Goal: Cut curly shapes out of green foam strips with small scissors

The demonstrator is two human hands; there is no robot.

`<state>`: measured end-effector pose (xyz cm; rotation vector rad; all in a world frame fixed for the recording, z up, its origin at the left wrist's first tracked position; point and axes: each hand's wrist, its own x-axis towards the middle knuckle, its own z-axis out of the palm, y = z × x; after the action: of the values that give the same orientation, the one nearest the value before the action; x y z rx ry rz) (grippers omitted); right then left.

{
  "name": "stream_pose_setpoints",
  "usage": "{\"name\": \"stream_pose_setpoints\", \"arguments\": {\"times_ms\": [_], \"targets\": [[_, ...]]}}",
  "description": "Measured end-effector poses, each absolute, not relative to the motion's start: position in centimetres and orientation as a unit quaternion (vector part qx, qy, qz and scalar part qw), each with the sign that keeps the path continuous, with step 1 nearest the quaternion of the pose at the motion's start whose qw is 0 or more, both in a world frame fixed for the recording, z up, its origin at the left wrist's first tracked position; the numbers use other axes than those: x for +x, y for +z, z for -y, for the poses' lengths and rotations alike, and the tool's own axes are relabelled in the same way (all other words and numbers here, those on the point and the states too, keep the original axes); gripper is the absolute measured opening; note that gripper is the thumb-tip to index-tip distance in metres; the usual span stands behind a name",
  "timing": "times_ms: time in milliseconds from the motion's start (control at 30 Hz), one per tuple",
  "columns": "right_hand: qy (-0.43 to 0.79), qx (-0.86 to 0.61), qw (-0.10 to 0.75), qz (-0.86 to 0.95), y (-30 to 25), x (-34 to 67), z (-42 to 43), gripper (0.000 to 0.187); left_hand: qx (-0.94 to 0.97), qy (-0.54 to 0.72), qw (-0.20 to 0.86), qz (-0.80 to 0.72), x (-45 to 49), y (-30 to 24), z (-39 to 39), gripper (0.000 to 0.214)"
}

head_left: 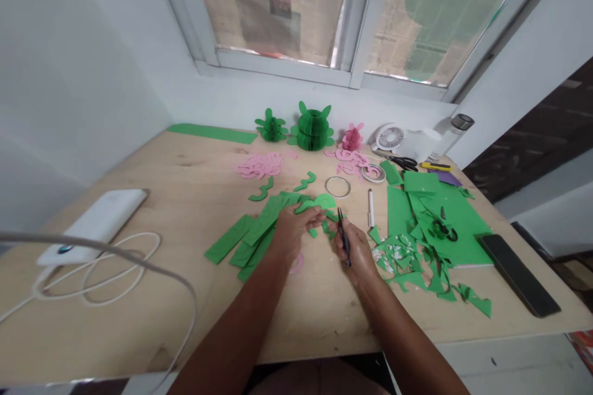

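My left hand is closed on a green paper cutout with a scalloped edge. Beneath and left of that hand lies a fanned pile of green paper strips. In my right hand is a slim black tool, pointing away from me; it may be small snips or tweezers, but its exact kind is unclear. Small green scraps lie between the two hands. Just beyond them are wavy green cutouts and a pale ring. Part of a pink paper piece shows beside my left wrist.
Pink cutouts and green honeycomb paper figures stand farther back. To the right are a white pen, green scraps, black-handled scissors and a phone. A white power bank with a cable lies left.
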<state>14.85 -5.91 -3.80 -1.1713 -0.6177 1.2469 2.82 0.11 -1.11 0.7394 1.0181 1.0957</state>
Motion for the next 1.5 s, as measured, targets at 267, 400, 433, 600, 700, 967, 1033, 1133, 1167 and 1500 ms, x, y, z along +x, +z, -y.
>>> {"name": "stream_pose_setpoints", "arguments": {"times_ms": [267,400,433,600,700,967,1033,1133,1167,1500], "targets": [[0.553,-0.511,0.596,0.279,-3.8,14.5,5.9,0.051,0.331,0.482,0.686,-0.432,3.4,-1.2,0.4,0.026],[0.549,-0.513,0.602,0.271,-3.8,14.6,5.8,0.05,0.332,0.477,0.7,-0.415,3.6,-1.2,0.7,0.026],[0.546,-0.515,0.603,0.271,-3.8,14.6,5.8,0.05,0.329,0.479,0.701,-0.413,3.6,-1.2,0.7,0.026],[0.538,-0.519,0.603,0.279,-3.7,14.5,5.9,0.05,0.316,0.483,0.704,-0.413,3.8,-1.1,0.8,0.023],[0.533,-0.517,0.608,0.281,-3.7,14.4,5.9,0.049,0.313,0.48,0.706,-0.416,3.9,-0.9,0.9,0.022],[0.524,-0.519,0.61,0.291,-3.7,14.5,5.8,0.051,0.318,0.47,0.711,-0.414,4.0,-1.0,1.1,0.022],[0.525,-0.518,0.61,0.289,-3.8,14.5,5.8,0.052,0.318,0.472,0.712,-0.411,4.0,-1.1,1.1,0.022],[0.523,-0.517,0.614,0.286,-3.8,14.5,5.8,0.053,0.317,0.473,0.714,-0.407,3.9,-1.2,1.1,0.021],[0.523,-0.518,0.614,0.285,-3.8,14.5,5.8,0.052,0.316,0.473,0.714,-0.407,4.0,-1.2,1.1,0.021],[0.524,-0.526,0.607,0.283,-3.7,14.5,5.8,0.048,0.317,0.47,0.716,-0.407,3.9,-1.1,1.2,0.02]]}}
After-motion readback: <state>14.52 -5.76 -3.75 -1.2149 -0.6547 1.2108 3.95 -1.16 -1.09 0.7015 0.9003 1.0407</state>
